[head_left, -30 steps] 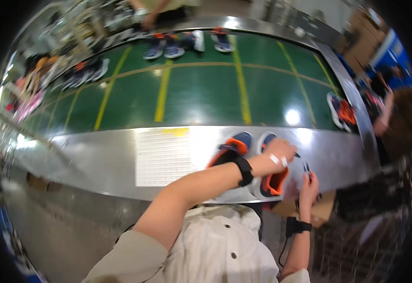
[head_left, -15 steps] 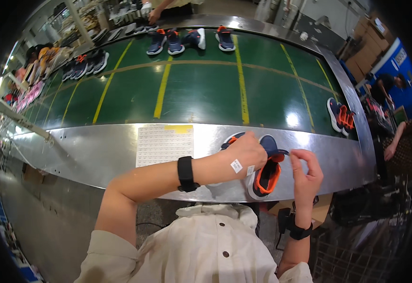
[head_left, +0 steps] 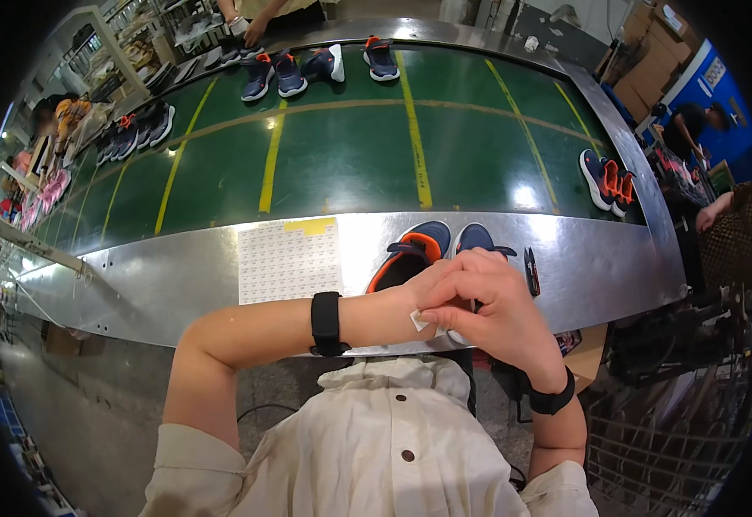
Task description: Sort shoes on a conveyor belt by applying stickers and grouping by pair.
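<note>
Two navy sneakers with orange linings stand side by side on the metal ledge: a left sneaker (head_left: 432, 237) and a right sneaker (head_left: 474, 238), the latter largely covered by my hands. My left hand (head_left: 426, 284) reaches over them, its fingers hidden behind the other hand. Across it lies my right hand (head_left: 501, 302), thumb and forefinger pinching a small white sticker (head_left: 419, 320) at the back of my left hand. A second white sticker there is partly covered. To the left lies a sheet of printed white labels (head_left: 290, 269) with a yellow patch at its top.
A slim black pen-like object (head_left: 532, 271) lies right of the sneakers. Beyond the metal ledge (head_left: 160, 258) runs a green belt (head_left: 341, 164) with yellow stripes, carrying sneakers along its far side (head_left: 290, 76) and right end (head_left: 605, 181). Other people stand at the far side and the right.
My right hand has left the right sneaker's strap and moved left to my left hand, where it now pinches a sticker. The left sneaker shows more fully, and the whole view has shifted slightly.
</note>
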Demonstrator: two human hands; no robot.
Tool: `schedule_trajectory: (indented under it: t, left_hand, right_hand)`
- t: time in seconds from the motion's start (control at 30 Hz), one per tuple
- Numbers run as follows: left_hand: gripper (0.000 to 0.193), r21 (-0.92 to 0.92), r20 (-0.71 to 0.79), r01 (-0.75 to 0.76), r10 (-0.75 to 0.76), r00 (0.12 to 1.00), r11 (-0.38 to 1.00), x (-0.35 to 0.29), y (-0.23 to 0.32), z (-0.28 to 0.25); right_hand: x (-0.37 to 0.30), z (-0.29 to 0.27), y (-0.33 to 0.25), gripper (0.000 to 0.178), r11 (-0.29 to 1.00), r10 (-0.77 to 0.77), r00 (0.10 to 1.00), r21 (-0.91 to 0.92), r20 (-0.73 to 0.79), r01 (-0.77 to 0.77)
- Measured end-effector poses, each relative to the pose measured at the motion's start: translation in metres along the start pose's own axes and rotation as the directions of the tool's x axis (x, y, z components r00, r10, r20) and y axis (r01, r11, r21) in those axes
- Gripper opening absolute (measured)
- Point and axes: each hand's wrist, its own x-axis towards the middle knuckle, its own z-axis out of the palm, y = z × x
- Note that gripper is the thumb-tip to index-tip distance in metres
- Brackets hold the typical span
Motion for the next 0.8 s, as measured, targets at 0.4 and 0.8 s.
schedule_trajectory:
  t: [0.4,0.8]
  left_hand:
    - [0.021,0.704,-0.195,0.491,-0.525,0.829,0.513,0.0,-0.022,-0.002]
    - [0.028,0.441,-0.525,0.693,-0.462,0.715,0.57,-0.017,-0.098,-0.005]
  right_hand:
    - [-0.036,0.03,0.034,0.006,0.526,0.637,0.752,0.81,-0.173,-0.26]
    - [-0.021,0.093,0.093,0.011,0.843,0.457,0.85,-0.176,-0.263,-0.508]
